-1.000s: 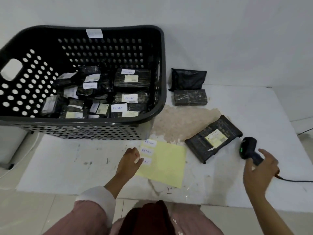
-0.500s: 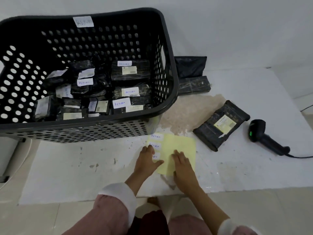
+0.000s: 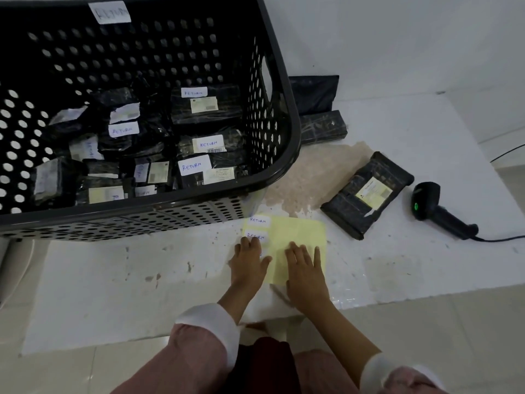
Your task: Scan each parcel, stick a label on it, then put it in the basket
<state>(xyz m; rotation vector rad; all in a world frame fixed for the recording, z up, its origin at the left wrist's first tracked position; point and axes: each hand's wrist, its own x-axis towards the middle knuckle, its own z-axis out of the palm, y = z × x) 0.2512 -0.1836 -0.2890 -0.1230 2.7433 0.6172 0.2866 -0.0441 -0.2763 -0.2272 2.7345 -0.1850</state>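
A yellow backing sheet (image 3: 298, 231) lies on the white board in front of me, with white "RETURN" labels (image 3: 257, 220) along its left edge. My left hand (image 3: 247, 261) rests at that edge, its fingertips on the second label (image 3: 259, 237). My right hand (image 3: 306, 270) presses flat on the sheet's lower part. A black wrapped parcel (image 3: 352, 206) with a pale shipping slip lies to the right of the sheet. The black scanner (image 3: 439, 213) lies beyond it, green light on. The black perforated basket (image 3: 285, 109) at upper left holds several labelled parcels.
Two more black parcels (image 3: 324, 128) sit behind the basket's right corner by the wall. The scanner's cable (image 3: 502, 238) runs off to the right. A brown stain marks the board between basket and parcel. The tiled floor starts at the board's near edge.
My right hand let go of the scanner, which now lies on the board, and came left onto the yellow sheet. My left hand crept up to the labels.
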